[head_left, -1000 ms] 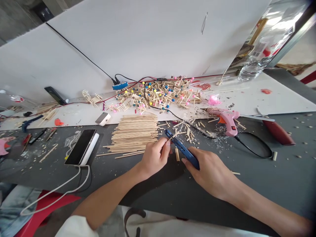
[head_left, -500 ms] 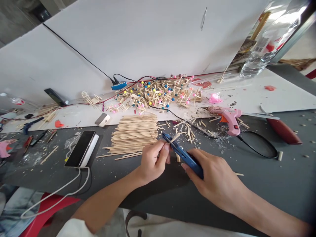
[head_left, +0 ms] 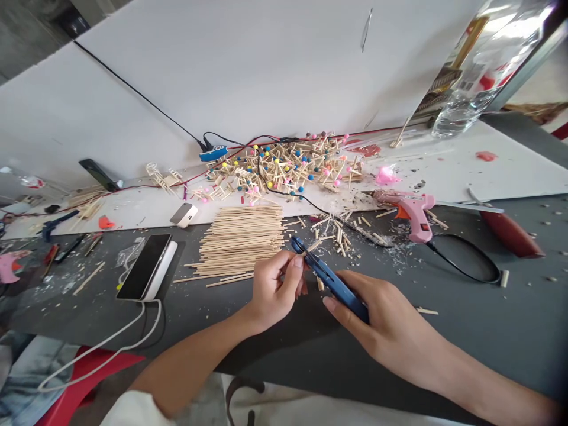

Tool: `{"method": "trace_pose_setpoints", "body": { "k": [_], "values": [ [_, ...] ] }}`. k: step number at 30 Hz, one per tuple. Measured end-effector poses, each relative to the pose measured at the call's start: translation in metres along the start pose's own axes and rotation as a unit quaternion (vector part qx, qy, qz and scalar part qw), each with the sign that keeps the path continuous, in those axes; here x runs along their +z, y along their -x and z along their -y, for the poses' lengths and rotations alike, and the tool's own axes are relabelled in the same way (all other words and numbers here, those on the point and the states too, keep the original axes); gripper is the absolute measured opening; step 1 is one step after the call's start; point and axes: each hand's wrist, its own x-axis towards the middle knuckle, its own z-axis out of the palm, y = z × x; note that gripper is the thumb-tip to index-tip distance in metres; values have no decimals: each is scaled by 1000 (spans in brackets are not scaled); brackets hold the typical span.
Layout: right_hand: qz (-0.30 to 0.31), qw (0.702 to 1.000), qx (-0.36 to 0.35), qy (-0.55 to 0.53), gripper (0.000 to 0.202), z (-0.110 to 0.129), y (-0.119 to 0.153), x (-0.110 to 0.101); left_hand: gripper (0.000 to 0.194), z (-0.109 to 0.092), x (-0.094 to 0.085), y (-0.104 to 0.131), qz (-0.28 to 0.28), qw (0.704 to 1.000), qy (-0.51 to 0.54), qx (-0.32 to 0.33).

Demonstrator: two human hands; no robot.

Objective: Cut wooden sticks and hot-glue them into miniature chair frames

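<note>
My left hand [head_left: 277, 287] is closed in a pinch on a short wooden stick [head_left: 314, 246], whose far end pokes out past the tool. Crossing that stick are the jaws of a blue hand cutter [head_left: 335, 283], shaped like pliers. My right hand [head_left: 384, 322] is wrapped round the cutter's handles, fingers mostly hidden beneath. Just beyond my left hand lies a stack of long thin wooden sticks [head_left: 242, 236]. Short cut pieces of stick [head_left: 341, 239] are scattered on the dark table behind the cutter.
At the back sits a heap of stick models with coloured balls [head_left: 284, 165]. A pink glue gun [head_left: 417, 216] with a cable lies right, near a red-handled tool [head_left: 510, 234]. A phone [head_left: 145, 266] on a white block is left. A water bottle [head_left: 470, 94] stands far right.
The cutter has turned slightly between the frames, and its handles look closer together. My right hand has shifted very little; my left hand stays nearly in place.
</note>
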Motion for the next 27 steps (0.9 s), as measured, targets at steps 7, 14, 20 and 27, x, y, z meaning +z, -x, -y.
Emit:
{"method": "trace_pose_setpoints", "body": {
  "k": [7,14,20,27],
  "values": [
    [0,1000,24,-2,35,-1,-2,1,32,1,-2,-3,-16,998,-65,15],
    [4,999,33,13,37,-3,-3,3,35,1,-3,-4,-6,999,-46,5],
    [-6,999,37,19,38,-4,-4,3,34,4,-5,-4,6,998,-54,8],
    [1,999,28,25,38,-5,-5,3,30,-3,-6,-6,-11,995,-96,16]
  ]
}}
